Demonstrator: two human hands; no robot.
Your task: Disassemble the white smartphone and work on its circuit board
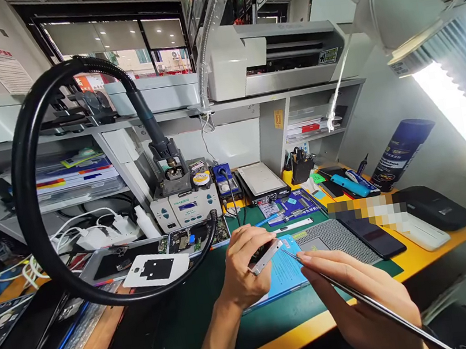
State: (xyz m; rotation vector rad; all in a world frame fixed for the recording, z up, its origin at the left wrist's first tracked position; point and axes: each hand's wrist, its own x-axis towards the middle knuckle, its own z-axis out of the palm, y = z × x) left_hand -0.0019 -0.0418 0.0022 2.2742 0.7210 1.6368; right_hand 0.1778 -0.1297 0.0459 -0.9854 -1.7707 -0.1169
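My left hand [246, 266] is closed around a phone [267, 257], tilted so that its bare metal edge faces right; most of its face is hidden by my fingers. Between the thumb and fingers of my right hand [359, 290] is a pair of slim metal tweezers [379, 303]. Their fine tip points at the phone's edge, close to it; whether they touch I cannot tell. Beneath both hands lies a light-blue printed pad [289, 271] on the green work mat [202, 319].
A thick black hose [27, 187] loops across the left side from the hot-air station [185, 208]. A white phone back plate [155, 269] lies left. At right are a perforated grey mat [343, 239], a dark phone [368, 233] and a spray can [402, 152]. A bright lamp [458, 100] hangs upper right.
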